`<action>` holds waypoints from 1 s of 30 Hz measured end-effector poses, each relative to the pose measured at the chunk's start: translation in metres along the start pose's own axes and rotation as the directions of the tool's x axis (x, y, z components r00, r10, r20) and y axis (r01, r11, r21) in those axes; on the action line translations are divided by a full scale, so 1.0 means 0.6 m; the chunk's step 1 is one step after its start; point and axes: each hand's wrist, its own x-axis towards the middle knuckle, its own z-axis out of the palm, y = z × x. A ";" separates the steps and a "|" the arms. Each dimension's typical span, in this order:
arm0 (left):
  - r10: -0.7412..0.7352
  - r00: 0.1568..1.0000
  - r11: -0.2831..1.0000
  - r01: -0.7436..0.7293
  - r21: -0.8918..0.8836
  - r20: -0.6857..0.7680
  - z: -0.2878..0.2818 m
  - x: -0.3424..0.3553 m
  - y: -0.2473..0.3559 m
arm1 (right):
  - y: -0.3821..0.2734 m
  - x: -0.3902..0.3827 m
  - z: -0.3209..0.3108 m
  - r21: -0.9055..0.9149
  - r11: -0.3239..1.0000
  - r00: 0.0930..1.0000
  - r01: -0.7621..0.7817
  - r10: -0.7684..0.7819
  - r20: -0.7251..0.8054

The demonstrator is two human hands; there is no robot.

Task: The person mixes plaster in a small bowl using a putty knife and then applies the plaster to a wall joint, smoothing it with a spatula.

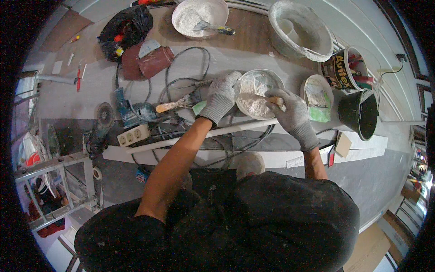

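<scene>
Black clothing (294, 208) fills the foreground, beyond which a gloved left hand (225, 90) grips the left rim of a mixing bowl (273, 80), and the right hand (291, 111), opposite, clasps a wooden-handled spatula (274, 99) pointing leftward over white powdery mix (252, 105).

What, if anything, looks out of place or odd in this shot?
The black cable stands out: it sprawls in loose, untidy loops between the blue power tool and the white bowl beside the left hand, and could perhaps snag.
</scene>
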 end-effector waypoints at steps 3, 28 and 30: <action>-0.085 0.993 0.996 0.083 0.027 0.081 -0.002 0.010 0.019 | 0.021 -0.003 0.031 -0.064 0.968 0.970 0.243 -0.244 -0.015; -0.151 0.987 0.988 0.150 0.036 0.044 0.036 0.011 0.007 | 0.195 0.096 0.035 0.519 0.846 0.960 -0.121 0.233 -0.156; -0.166 0.983 0.986 0.164 0.019 0.083 0.035 0.014 0.016 | 0.209 0.088 0.045 0.522 0.839 0.950 -0.153 0.271 -0.157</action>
